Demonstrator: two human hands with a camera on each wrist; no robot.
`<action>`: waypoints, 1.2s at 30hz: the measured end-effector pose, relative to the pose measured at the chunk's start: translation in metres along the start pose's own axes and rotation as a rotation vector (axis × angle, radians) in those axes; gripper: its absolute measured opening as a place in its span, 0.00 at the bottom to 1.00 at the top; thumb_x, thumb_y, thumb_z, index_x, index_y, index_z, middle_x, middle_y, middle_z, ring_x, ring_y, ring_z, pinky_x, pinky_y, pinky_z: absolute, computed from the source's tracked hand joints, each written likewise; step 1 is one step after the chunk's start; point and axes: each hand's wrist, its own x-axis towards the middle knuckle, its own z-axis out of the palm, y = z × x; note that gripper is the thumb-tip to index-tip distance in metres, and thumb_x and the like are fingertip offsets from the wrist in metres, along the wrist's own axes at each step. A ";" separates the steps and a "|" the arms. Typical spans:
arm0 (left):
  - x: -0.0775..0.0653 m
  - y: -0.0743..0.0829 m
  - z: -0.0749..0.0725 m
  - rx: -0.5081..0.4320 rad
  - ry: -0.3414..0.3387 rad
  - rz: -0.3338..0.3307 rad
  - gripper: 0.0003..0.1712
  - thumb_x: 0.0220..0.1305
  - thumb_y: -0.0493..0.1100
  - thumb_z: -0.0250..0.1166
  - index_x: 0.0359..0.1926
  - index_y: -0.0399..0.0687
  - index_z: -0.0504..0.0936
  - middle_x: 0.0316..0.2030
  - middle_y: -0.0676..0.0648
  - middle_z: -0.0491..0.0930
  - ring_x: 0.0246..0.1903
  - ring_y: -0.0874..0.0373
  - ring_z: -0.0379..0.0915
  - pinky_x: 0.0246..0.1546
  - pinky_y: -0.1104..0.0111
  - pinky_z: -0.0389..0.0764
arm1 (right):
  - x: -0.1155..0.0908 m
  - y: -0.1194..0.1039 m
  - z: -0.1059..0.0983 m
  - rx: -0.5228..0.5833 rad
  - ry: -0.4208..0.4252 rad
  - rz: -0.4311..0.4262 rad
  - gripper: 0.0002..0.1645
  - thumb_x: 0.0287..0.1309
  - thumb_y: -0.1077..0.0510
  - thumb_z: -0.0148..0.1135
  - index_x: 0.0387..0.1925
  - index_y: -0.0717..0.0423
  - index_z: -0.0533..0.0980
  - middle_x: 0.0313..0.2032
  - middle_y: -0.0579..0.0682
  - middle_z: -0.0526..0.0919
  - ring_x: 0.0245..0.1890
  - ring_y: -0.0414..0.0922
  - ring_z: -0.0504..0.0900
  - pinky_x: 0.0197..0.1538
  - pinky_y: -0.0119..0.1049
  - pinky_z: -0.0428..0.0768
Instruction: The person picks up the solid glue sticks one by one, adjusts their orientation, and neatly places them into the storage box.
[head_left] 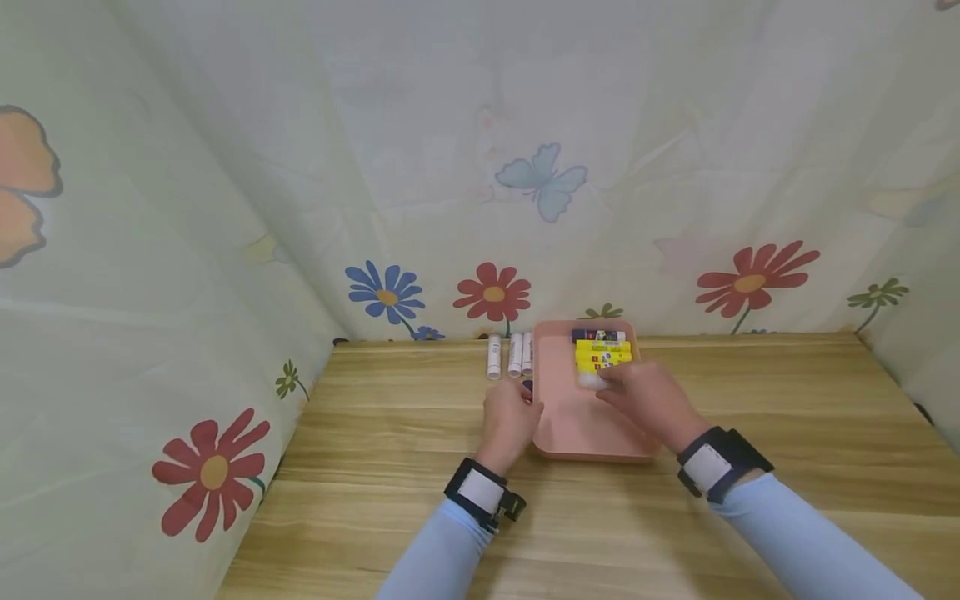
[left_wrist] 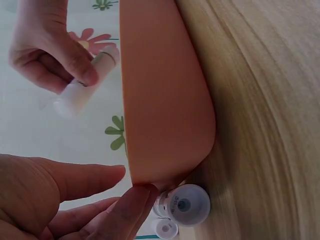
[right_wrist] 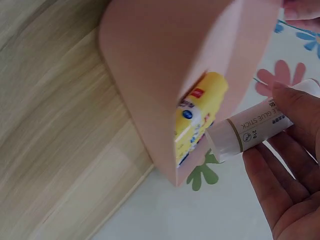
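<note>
My right hand pinches a white glue stick between thumb and fingers, tilted over the right side of a pink tray. "GLUE STICK" and "21g" are printed on its label in the right wrist view. Below it in the tray lie several yellow glue sticks side by side, with a dark one behind them. At the tray's left wall is my left hand, thumb at the rim and fingers along the outside, holding the tray by its edge. A small dark item shows partly behind these fingers.
White glue sticks lie on the wooden table left of the tray, near the back edge. A curtain with flowers and butterflies hangs behind the table and along its left side.
</note>
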 end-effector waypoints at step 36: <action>0.001 -0.003 0.004 0.019 -0.095 -0.092 0.09 0.54 0.33 0.65 0.37 0.44 0.86 0.33 0.46 0.84 0.27 0.64 0.78 0.21 0.77 0.77 | 0.018 0.022 0.044 -0.116 -0.087 -0.009 0.15 0.51 0.49 0.67 0.38 0.53 0.81 0.31 0.48 0.83 0.28 0.44 0.75 0.36 0.38 0.75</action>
